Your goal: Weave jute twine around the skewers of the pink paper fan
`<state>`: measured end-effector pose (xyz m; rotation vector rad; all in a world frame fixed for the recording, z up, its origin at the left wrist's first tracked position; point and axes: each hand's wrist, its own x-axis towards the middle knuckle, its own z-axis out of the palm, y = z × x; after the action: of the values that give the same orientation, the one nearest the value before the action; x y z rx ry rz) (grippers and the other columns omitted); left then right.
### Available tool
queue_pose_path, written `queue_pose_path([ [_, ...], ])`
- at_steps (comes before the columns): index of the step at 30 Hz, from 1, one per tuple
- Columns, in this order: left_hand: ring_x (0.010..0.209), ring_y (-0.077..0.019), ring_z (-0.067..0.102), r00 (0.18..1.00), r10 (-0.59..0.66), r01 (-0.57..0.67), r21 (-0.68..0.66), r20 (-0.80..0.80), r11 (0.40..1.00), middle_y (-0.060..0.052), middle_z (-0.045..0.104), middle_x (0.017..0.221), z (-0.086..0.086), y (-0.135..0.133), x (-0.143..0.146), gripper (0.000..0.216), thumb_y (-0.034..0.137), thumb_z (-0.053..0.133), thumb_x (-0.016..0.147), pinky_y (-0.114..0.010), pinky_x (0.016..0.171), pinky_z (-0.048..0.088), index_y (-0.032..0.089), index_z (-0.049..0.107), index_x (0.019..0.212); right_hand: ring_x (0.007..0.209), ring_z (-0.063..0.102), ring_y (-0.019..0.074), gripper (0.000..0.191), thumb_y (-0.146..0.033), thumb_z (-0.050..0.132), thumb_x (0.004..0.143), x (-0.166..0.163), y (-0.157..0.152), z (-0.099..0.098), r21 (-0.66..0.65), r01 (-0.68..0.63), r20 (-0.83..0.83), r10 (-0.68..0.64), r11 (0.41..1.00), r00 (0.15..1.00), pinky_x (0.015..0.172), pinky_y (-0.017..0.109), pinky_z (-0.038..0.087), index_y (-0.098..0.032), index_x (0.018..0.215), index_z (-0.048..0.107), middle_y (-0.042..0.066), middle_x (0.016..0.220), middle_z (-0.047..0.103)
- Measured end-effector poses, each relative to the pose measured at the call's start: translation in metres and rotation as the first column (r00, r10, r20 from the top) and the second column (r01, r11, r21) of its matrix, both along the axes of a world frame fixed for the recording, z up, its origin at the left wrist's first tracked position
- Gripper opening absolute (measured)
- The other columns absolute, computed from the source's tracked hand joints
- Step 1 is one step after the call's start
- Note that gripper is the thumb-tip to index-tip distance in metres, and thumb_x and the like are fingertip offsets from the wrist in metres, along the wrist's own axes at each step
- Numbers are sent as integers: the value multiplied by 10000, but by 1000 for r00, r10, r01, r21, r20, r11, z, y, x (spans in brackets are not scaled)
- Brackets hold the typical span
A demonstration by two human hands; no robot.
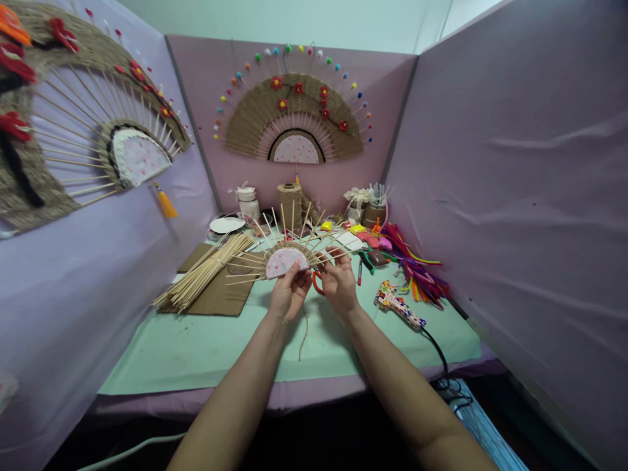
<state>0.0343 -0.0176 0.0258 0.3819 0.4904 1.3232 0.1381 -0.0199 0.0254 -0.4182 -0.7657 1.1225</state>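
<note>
A small unfinished hand fan (286, 261) is held up over the table. Its half-round base is covered in white floral cloth, edged with woven twine, and thin wooden sticks spread out from it. My left hand (289, 294) grips the base from below, thumb on the cloth face. At the fan's right end, the bent fingers of my right hand (339, 280) close about the sticks; whether twine is also between them cannot be made out. A loose length of twine (305, 333) hangs below the fan. Partly hidden between my hands is a red-orange scissor handle (317, 282).
A bundle of sticks (209, 271) lies on cardboard (235, 304) at left. A patterned glue gun (400, 305), its cord off the table edge, and pipe cleaners (424, 275) lie right. Behind stand a twine spool (289, 199) and white bottle (248, 204). Finished fans (294, 88) hang on the partitions.
</note>
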Motion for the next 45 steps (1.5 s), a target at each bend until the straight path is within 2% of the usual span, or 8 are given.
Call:
queue_pose_path([
  [3, 606, -95, 618, 999, -38, 37, 13, 21, 999, -31, 668, 686, 0, -1, 0, 88, 155, 670, 714, -213, 637, 521, 129, 606, 768, 1032, 552, 174, 412, -197, 629, 640, 1, -1, 0, 28, -71, -2, 71, 997, 997, 950, 400, 401, -267, 1010, 462, 15, 1042, 593],
  [9, 610, -100, 620, 1000, -29, 29, 63, 6, 998, -23, 667, 683, 0, -1, -4, 125, 187, 689, 699, -219, 634, 515, 132, 602, 770, 950, 560, 143, 369, -184, 665, 625, 4, 2, -1, 17, 6, 15, -6, 1000, 1000, 926, 346, 411, -252, 959, 522, 0, 994, 584],
  [15, 629, -109, 619, 999, -14, 18, 88, -44, 996, -19, 664, 687, -2, 0, -3, 177, 210, 711, 677, -229, 635, 498, 135, 602, 794, 936, 567, 158, 380, -205, 679, 610, 2, 0, 0, 22, -17, 19, 17, 1000, 1000, 924, 378, 414, -253, 952, 521, 7, 950, 608],
  [30, 606, -96, 605, 1000, 15, -15, 61, -2, 998, -12, 659, 678, -1, 1, -2, 149, 184, 698, 687, -220, 637, 495, 140, 600, 790, 977, 584, 176, 422, -181, 659, 643, 1, -4, 0, 45, -48, 67, 45, 998, 997, 939, 393, 411, -243, 1033, 509, 27, 989, 648],
  [35, 601, -95, 606, 1000, 20, -21, 30, 19, 999, -11, 658, 676, -2, 2, -1, 132, 173, 690, 694, -224, 641, 493, 142, 599, 785, 987, 579, 176, 374, -211, 634, 658, 5, -2, 0, -27, -88, 15, 89, 996, 996, 831, 351, 466, -251, 1012, 524, 25, 1051, 632],
  [39, 635, -107, 622, 998, 46, -45, 24, -37, 999, -13, 665, 691, -6, 5, -1, 171, 193, 718, 666, -229, 638, 481, 142, 599, 778, 996, 578, 161, 352, -217, 634, 669, 8, 2, -2, -91, -110, -35, 107, 990, 994, 791, 317, 474, -261, 1000, 522, 12, 1125, 600],
  [42, 697, -118, 638, 990, 93, -89, 37, -105, 995, -14, 671, 728, -10, 8, -2, 202, 219, 736, 649, -230, 642, 470, 149, 605, 785, 933, 589, 138, 335, -203, 670, 650, 3, 6, -8, -205, -112, -34, 107, 972, 994, 721, 263, 475, -253, 951, 533, -10, 1042, 620],
  [45, 708, -110, 632, 987, 102, -98, 36, -125, 995, -23, 673, 767, -16, 11, -2, 213, 222, 740, 647, -228, 646, 468, 142, 614, 798, 858, 594, 130, 339, -195, 714, 617, -4, 9, -16, -272, -159, 4, 166, 949, 986, 658, 231, 464, -244, 914, 558, -22, 928, 639],
])
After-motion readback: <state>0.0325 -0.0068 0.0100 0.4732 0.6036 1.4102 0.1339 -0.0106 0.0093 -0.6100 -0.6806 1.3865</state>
